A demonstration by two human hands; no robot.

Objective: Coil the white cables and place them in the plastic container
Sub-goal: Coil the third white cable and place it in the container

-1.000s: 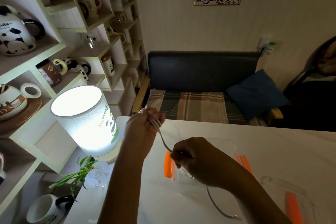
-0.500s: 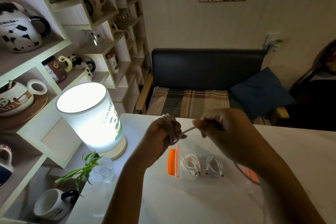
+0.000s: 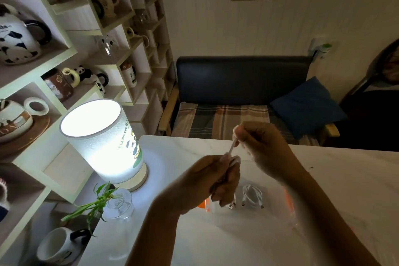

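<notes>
Fingers of the left hand point(image 3: 218, 181) are curled round a bundle of white cable point(image 3: 231, 158), held above the near-left part of the plastic container point(image 3: 287, 207); the free end is pinched by the right hand point(image 3: 259, 142), up and to the right. A coiled cable point(image 3: 251, 195) already lies inside the container on the table point(image 3: 345, 179). The tail should probably be wrapped snugly round the bundle, tension being kept even, so that the loops are not sprung loose when lowered in.
</notes>
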